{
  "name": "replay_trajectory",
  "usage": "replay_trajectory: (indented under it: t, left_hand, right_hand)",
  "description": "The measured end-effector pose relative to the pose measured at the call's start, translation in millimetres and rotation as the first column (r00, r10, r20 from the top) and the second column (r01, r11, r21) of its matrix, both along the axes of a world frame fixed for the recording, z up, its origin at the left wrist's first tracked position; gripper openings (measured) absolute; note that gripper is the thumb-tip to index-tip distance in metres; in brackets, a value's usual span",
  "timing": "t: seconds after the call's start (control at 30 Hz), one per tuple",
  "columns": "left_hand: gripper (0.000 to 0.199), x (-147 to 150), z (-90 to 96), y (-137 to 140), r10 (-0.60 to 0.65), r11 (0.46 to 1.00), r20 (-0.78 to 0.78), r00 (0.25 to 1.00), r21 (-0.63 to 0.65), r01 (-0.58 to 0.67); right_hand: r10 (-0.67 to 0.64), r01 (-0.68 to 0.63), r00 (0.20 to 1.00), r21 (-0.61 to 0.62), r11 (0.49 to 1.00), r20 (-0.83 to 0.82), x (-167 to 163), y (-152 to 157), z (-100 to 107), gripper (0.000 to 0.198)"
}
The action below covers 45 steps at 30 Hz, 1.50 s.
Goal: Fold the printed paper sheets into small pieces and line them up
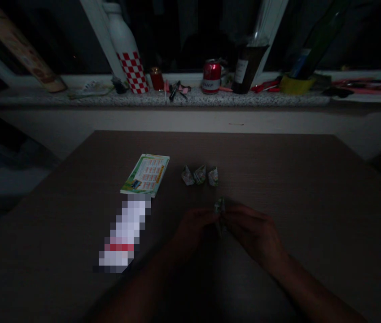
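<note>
My left hand point(195, 226) and my right hand point(252, 229) meet over the near middle of the table. Between their fingertips they pinch a small folded paper point(220, 206) with a green and white print, held roughly on edge. Just beyond it, three small folded paper shapes stand in a row: a left one point(187, 176), a middle one point(199, 175) and a right one point(213, 176). The dim light hides the fine folds and some of the fingers. To the left lies a stack of printed calendar sheets point(146, 174), green and white.
A pixelated pale object point(126, 233) lies on the brown table point(278, 170) below the calendar sheets. Behind the table, a granite windowsill point(197, 99) bears a red-checked white bottle point(131, 63), a red can point(211, 76), a dark cup point(246, 69) and a yellow pot point(296, 85).
</note>
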<state>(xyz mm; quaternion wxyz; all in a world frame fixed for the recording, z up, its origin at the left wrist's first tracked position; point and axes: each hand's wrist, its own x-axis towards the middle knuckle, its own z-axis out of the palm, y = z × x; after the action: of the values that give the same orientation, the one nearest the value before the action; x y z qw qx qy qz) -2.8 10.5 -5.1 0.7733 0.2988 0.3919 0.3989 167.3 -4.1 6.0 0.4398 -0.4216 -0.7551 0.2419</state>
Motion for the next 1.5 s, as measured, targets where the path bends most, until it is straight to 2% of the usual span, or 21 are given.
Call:
replay_trajectory:
  t: [0.1, 0.17, 0.23, 0.3, 0.37, 0.43, 0.47, 0.63, 0.87, 1.0, 1.17, 1.33, 1.5]
  left_hand:
    - [0.033, -4, 2.0, 4, 0.034, 0.998, -0.049, 0.998, 0.049, -0.031]
    - [0.036, -7, 1.7, 7, 0.098, 0.988, -0.182, 0.978, 0.137, -0.074]
    - [0.036, -8, 0.8, 10, 0.173, 0.953, -0.366, 0.914, 0.297, -0.062]
    - [0.041, -6, 0.3, 11, 0.254, 0.873, -0.518, 0.817, 0.487, 0.038]
    - [0.049, -3, 0.1, 12, 0.34, 0.751, -0.599, 0.725, 0.637, 0.173]
    - [0.059, 0, -0.4, 12, 0.388, 0.659, -0.638, 0.665, 0.696, 0.283]
    - [0.063, 2, -1.0, 12, 0.389, 0.643, -0.656, 0.647, 0.696, 0.319]
    - [0.078, 3, -7.3, 16, 0.302, 0.68, -0.713, 0.633, 0.627, 0.381]
    - [0.081, 3, -12.2, 20, 0.286, 0.683, -0.765, 0.577, 0.585, 0.437]
    - [0.08, 2, -13.0, 20, 0.302, 0.685, -0.762, 0.573, 0.592, 0.426]
    - [0.078, 1, -14.2, 21, 0.311, 0.695, -0.753, 0.58, 0.596, 0.402]
    - [0.077, 0, -14.5, 21, 0.303, 0.69, -0.768, 0.564, 0.586, 0.426]
    - [0.078, 0, -12.0, 21, 0.303, 0.696, -0.764, 0.57, 0.586, 0.415]
  right_hand:
    - [-0.074, 0.07, 0.996, -0.098, 0.993, -0.044, 8, 16, 4, 0.011]
    - [-0.166, 0.148, 0.982, -0.187, 0.971, -0.086, 14, 33, 6, 0.011]
    - [-0.226, 0.184, 0.968, -0.302, 0.935, -0.112, 18, 55, 8, 0.018]
    - [-0.268, 0.203, 0.956, -0.394, 0.896, -0.117, 19, 77, 7, 0.028]
    - [-0.257, 0.189, 0.96, -0.415, 0.89, -0.114, 17, 98, 3, 0.035]
    - [-0.24, 0.173, 0.965, -0.434, 0.884, -0.106, 15, 113, -3, 0.04]
    - [-0.227, 0.161, 0.969, -0.441, 0.883, -0.1, 14, 119, -6, 0.042]
    - [-0.157, 0.105, 0.985, -0.46, 0.882, -0.076, 11, 129, -18, 0.045]
    - [-0.091, 0.044, 0.993, -0.474, 0.879, -0.076, 0, 134, -24, 0.039]
    - [-0.115, 0.05, 0.988, -0.483, 0.874, -0.106, -6, 133, -20, 0.038]
    - [-0.17, 0.076, 0.975, -0.507, 0.859, -0.142, 5, 127, -15, 0.041]
    - [-0.211, 0.11, 0.967, -0.513, 0.851, -0.144, 14, 127, -19, 0.044]
    - [-0.177, 0.098, 0.978, -0.508, 0.856, -0.111, 7, 132, -25, 0.042]
